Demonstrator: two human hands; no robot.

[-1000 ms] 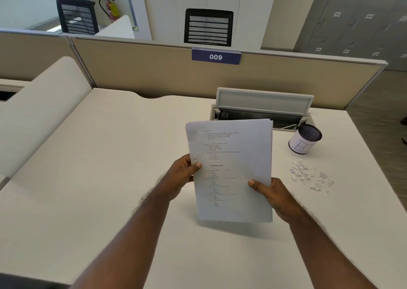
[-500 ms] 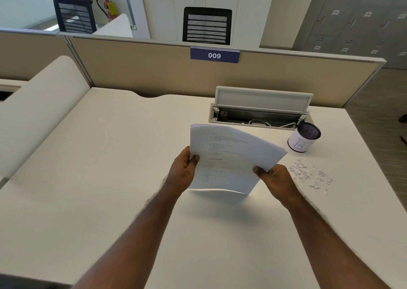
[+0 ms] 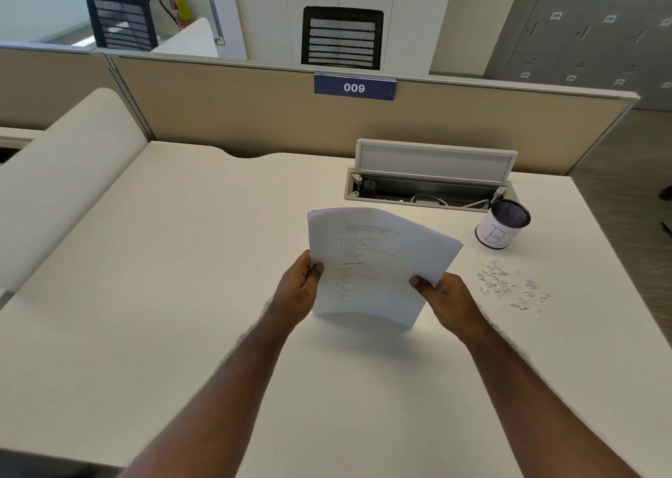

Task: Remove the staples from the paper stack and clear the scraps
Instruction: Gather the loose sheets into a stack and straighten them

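White desk (image 3: pixel 145 295), paper stack (image 3: pixel 374 263) bowed above it, left hand (image 3: pixel 298 288) and right hand (image 3: pixel 447 299) gripping its sides.

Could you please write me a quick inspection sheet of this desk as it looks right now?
Surface: white desk, bare apart from the items below.
Job's things: paper stack held above the desk, bowed, printed side up; staples too small to tell.
Scraps: torn paper scraps loose on the desk, right of the stack.
Clutter: labelled cup standing beyond the scraps.
Hands: left hand has a grip on the stack's left edge; right hand has a grip on its right edge.
Cables: a white cable lies in the open cable tray.
Surroundings: beige partition with sign 009; office chairs, a fire extinguisher and lockers behind.
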